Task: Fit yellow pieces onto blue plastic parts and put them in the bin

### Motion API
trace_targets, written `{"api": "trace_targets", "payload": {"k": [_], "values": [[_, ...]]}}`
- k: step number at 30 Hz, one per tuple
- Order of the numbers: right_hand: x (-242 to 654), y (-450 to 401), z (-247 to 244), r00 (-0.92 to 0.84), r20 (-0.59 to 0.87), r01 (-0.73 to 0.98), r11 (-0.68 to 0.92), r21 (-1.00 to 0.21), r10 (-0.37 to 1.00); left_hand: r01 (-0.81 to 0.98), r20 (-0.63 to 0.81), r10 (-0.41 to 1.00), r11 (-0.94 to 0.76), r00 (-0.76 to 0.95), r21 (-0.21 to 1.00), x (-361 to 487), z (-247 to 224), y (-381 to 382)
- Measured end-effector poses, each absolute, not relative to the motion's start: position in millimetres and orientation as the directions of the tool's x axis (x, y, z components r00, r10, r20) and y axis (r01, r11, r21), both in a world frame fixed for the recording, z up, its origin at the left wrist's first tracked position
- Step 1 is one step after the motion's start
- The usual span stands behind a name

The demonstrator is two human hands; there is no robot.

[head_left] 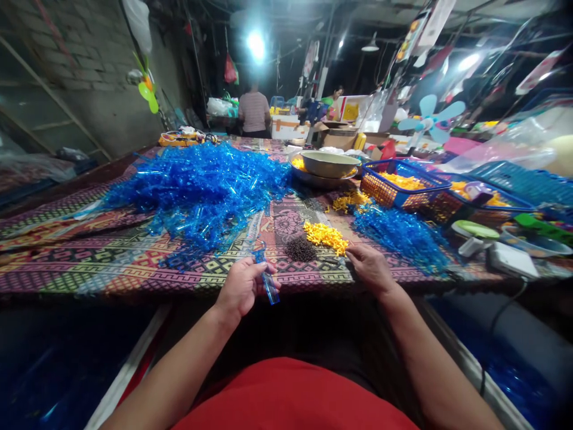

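In mid-frame, the left hand (239,285) grips a blue piece (271,289), the right hand (370,267) is at yellow bits (326,236), grip unclear, and plenty seems undone in the blue heap (201,179) left of centre.

no lettering, label, brand, number or sign can be read anywhere here.

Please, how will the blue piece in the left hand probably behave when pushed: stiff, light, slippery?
The blue piece looks like see-through plastic, so it is probably light. It juts straight from the left hand, so it seems stiff. Its shiny surface may be slippery.
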State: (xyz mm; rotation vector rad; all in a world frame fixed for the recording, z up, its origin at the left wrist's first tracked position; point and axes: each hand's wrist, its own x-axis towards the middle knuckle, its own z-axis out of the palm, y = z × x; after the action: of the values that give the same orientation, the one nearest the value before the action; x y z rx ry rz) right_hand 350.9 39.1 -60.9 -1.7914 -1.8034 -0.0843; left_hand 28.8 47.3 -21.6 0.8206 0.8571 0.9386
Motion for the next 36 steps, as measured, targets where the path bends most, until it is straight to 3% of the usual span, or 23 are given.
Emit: {"api": "trace_targets", "payload": {"k": [10, 17, 36], "values": [[333, 42, -38, -0.156, 0.227, 0.988, 0.151, 0.043, 0.961, -0.332, -0.259, 0.914, 0.360, 0.312, 0.872, 28, -23, 45], [334, 51, -26, -0.287, 0.080, 0.937, 0.262, 0.230, 0.955, -0.314, -0.252, 0.897, 0.373, 0.363, 0.873, 28, -25, 41], [330, 54, -19, -0.284, 0.075, 0.935, 0.259, 0.243, 0.956, -0.317, -0.249, 0.881, 0.389, 0.402, 0.865, 27, -27, 32]]}}
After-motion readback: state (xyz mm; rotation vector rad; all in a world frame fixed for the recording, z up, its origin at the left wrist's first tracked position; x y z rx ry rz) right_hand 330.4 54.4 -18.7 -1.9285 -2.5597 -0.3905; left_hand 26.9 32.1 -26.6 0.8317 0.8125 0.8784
